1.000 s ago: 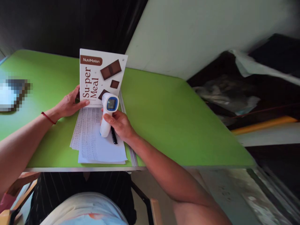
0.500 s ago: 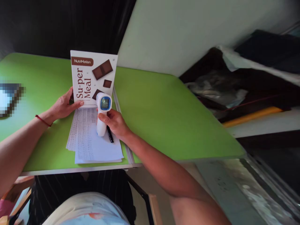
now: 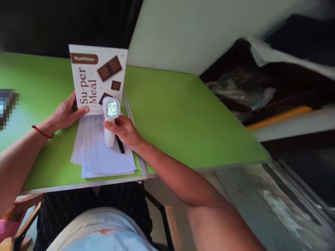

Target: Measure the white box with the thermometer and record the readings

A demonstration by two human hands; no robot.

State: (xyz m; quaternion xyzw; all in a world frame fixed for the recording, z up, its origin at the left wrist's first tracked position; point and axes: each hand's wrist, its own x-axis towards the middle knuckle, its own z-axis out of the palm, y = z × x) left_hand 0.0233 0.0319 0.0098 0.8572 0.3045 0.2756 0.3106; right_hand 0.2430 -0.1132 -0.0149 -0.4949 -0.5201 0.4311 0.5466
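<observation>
My left hand [image 3: 66,112] grips the lower left corner of a white box [image 3: 90,75] printed "NutriMotion Su-per Meal" with chocolate pieces, thumb on its front and fingers behind. The box is held upright, its printed face toward me. In my right hand [image 3: 125,130] is a white infrared thermometer [image 3: 109,137], its lit screen facing me and its head in front of the box's lower right part. Beneath lie sheets of paper [image 3: 110,164] with handwritten lines. A black pen [image 3: 120,144] rests on them, partly hidden by my right hand.
The green table [image 3: 183,122] has a metal seam just right of the papers. A blurred-out framed object [image 3: 6,106] lies at the left edge. Shelves with a plastic bag [image 3: 243,90] and a yellow strip [image 3: 280,118] stand at the right. A chair armrest [image 3: 172,226] is below the table.
The thermometer's screen has gone from dim with a blue surround to brightly lit. The whole view has shifted a little; both hands keep their holds.
</observation>
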